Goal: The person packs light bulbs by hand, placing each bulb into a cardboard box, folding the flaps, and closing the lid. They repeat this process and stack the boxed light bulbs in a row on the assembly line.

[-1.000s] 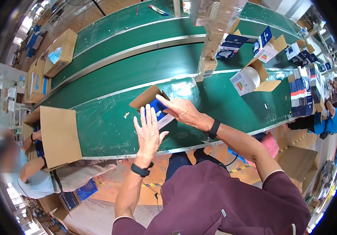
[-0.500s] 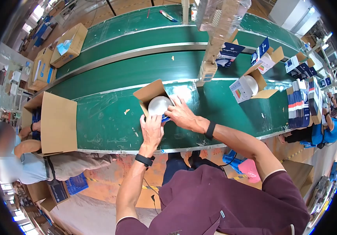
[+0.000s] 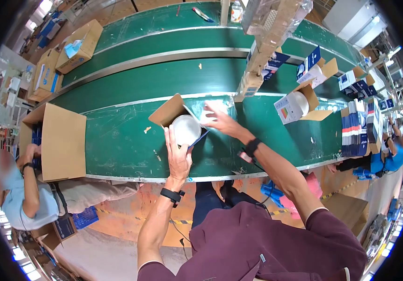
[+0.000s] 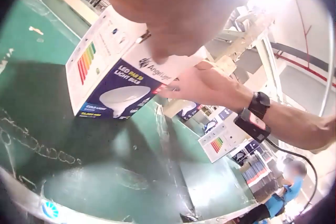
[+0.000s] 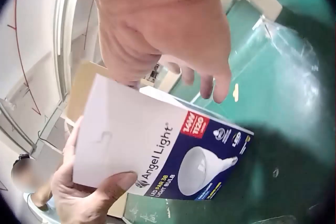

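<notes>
My left hand [image 3: 179,157] gripped the bulb box [image 5: 157,150], thumb curled over its glossy white-and-blue card face. The box sat tilted near the middle of the green bench [image 3: 126,145]. Its brown corrugated flap [image 3: 166,111] was open toward the far left, with the round matte-white bulb [image 3: 186,129] showing in the mouth. My right hand [image 3: 217,117] was released, fingers [image 5: 218,71] straight and spread, just right of the box. Couldn't tell if it made contact. Bench surface was smooth and scuffed.
</notes>
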Action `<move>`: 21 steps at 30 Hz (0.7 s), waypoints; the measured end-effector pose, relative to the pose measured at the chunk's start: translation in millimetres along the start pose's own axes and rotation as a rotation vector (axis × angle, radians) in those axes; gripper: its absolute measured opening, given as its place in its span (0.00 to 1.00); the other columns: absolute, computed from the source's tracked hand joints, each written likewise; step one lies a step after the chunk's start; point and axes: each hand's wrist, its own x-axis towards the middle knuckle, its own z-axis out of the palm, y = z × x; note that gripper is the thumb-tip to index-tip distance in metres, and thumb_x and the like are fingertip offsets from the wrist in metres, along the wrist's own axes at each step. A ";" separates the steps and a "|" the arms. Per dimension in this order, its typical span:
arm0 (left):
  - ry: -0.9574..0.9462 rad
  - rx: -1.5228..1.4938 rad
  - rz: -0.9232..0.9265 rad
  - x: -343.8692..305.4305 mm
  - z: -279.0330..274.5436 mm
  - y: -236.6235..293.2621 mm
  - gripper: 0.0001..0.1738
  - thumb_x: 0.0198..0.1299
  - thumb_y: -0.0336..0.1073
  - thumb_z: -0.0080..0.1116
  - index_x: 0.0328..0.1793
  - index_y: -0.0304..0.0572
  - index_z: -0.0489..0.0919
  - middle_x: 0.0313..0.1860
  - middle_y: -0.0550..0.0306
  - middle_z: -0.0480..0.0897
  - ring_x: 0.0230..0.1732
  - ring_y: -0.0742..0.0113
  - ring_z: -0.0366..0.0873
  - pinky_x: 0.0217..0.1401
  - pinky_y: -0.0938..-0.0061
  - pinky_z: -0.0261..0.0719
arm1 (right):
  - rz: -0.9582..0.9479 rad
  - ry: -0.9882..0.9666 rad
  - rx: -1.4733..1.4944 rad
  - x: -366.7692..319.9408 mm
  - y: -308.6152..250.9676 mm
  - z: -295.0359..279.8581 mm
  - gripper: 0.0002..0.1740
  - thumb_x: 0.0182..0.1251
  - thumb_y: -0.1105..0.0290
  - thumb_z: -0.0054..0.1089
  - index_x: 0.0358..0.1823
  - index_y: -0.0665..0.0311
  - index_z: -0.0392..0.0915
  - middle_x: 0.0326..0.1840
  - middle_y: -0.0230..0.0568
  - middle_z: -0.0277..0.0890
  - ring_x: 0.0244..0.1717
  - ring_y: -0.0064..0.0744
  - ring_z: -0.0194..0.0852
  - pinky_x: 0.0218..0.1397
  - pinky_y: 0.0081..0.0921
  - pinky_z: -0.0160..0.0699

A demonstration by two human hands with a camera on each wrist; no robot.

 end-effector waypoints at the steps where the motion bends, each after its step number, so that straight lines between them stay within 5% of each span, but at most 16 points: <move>1: 0.008 -0.049 0.030 -2.7 5.8 -4.9 0.08 0.56 0.25 0.75 0.36 0.31 0.83 0.89 0.26 0.53 0.88 0.26 0.52 0.86 0.48 0.64 | 0.103 -0.103 0.005 8.5 4.8 9.9 0.60 0.66 0.50 0.79 0.88 0.69 0.51 0.84 0.64 0.63 0.79 0.56 0.69 0.78 0.44 0.72; 4: -0.054 -0.201 0.100 -5.9 5.5 -30.8 0.09 0.56 0.27 0.77 0.38 0.35 0.85 0.88 0.25 0.54 0.85 0.27 0.60 0.82 0.50 0.71 | 0.180 -0.129 0.191 21.9 22.1 33.1 0.62 0.64 0.48 0.80 0.88 0.72 0.52 0.82 0.65 0.65 0.77 0.54 0.72 0.77 0.43 0.73; 6: -0.165 -0.243 0.175 -0.7 -6.6 -51.3 0.19 0.50 0.32 0.83 0.46 0.39 0.87 0.86 0.25 0.61 0.81 0.30 0.68 0.76 0.53 0.78 | 0.242 -0.216 0.207 19.2 30.6 36.9 0.62 0.63 0.48 0.81 0.86 0.75 0.55 0.79 0.64 0.69 0.73 0.51 0.75 0.74 0.41 0.76; 7: -0.157 -0.213 0.260 2.9 -8.2 -62.5 0.30 0.48 0.39 0.85 0.58 0.44 0.86 0.83 0.34 0.68 0.82 0.34 0.68 0.80 0.48 0.74 | 0.247 -0.195 0.199 13.3 32.5 39.8 0.61 0.63 0.48 0.81 0.86 0.75 0.55 0.78 0.64 0.70 0.72 0.50 0.76 0.73 0.40 0.77; 10: -0.390 -0.155 0.404 9.3 -9.9 -77.7 0.38 0.50 0.45 0.83 0.69 0.47 0.82 0.82 0.45 0.73 0.84 0.38 0.66 0.84 0.42 0.65 | 0.262 -0.115 0.140 -6.5 0.9 50.9 0.57 0.65 0.51 0.81 0.85 0.75 0.57 0.76 0.64 0.73 0.69 0.47 0.79 0.73 0.39 0.78; 12: -0.391 -0.182 0.403 14.0 -6.1 -81.1 0.38 0.55 0.44 0.80 0.73 0.49 0.80 0.80 0.52 0.75 0.85 0.42 0.65 0.87 0.40 0.58 | 0.320 -0.074 0.085 -9.6 3.0 52.9 0.47 0.74 0.63 0.73 0.87 0.71 0.57 0.79 0.55 0.71 0.74 0.40 0.75 0.77 0.39 0.75; 14: -0.427 -0.162 0.420 14.9 -6.5 -88.3 0.38 0.54 0.40 0.79 0.73 0.48 0.80 0.80 0.51 0.76 0.85 0.43 0.64 0.87 0.40 0.58 | 0.017 -0.021 0.193 4.3 -0.1 33.2 0.42 0.79 0.63 0.67 0.87 0.68 0.59 0.81 0.51 0.70 0.78 0.42 0.71 0.79 0.41 0.72; 15: -0.484 -0.180 0.399 14.3 -8.6 -91.1 0.45 0.49 0.31 0.79 0.78 0.48 0.76 0.81 0.52 0.75 0.85 0.42 0.64 0.88 0.42 0.57 | 0.070 -0.012 0.335 21.1 -22.5 20.5 0.36 0.86 0.57 0.57 0.87 0.64 0.60 0.84 0.49 0.67 0.80 0.40 0.69 0.80 0.41 0.70; 16: -0.467 -0.206 0.355 15.4 -9.1 -92.7 0.46 0.52 0.32 0.78 0.80 0.45 0.73 0.80 0.51 0.76 0.85 0.43 0.65 0.87 0.42 0.58 | 0.125 -0.014 0.363 41.2 -56.5 6.7 0.33 0.88 0.48 0.50 0.82 0.64 0.70 0.84 0.45 0.69 0.79 0.37 0.69 0.80 0.39 0.69; 18: -0.453 -0.271 0.286 15.3 -8.4 -88.5 0.47 0.58 0.35 0.77 0.84 0.41 0.68 0.80 0.49 0.77 0.84 0.43 0.66 0.86 0.42 0.60 | 0.115 -0.344 0.283 70.8 -69.5 -7.8 0.33 0.87 0.42 0.47 0.74 0.61 0.81 0.80 0.42 0.74 0.78 0.37 0.71 0.80 0.40 0.70; 19: -0.457 -0.279 0.301 22.0 -15.6 -84.2 0.54 0.57 0.33 0.78 0.87 0.36 0.60 0.80 0.49 0.76 0.82 0.41 0.69 0.86 0.46 0.61 | 0.199 -0.579 0.050 77.3 -95.1 -7.5 0.30 0.83 0.41 0.55 0.67 0.57 0.87 0.76 0.40 0.79 0.75 0.39 0.74 0.80 0.41 0.69; 20: -0.456 -0.374 0.289 22.3 -12.3 -86.6 0.50 0.56 0.32 0.79 0.85 0.40 0.66 0.77 0.47 0.79 0.78 0.40 0.73 0.83 0.50 0.68 | 0.188 -0.712 -0.051 75.4 -89.4 3.6 0.33 0.76 0.39 0.64 0.70 0.54 0.85 0.80 0.45 0.74 0.78 0.46 0.72 0.81 0.46 0.68; 21: -0.454 -0.401 0.247 21.3 -10.8 -89.6 0.47 0.55 0.32 0.79 0.82 0.42 0.69 0.74 0.47 0.80 0.76 0.41 0.75 0.80 0.50 0.72 | -0.024 -0.698 -0.300 70.3 -83.9 13.1 0.37 0.72 0.37 0.68 0.72 0.53 0.83 0.82 0.49 0.70 0.80 0.51 0.68 0.82 0.50 0.66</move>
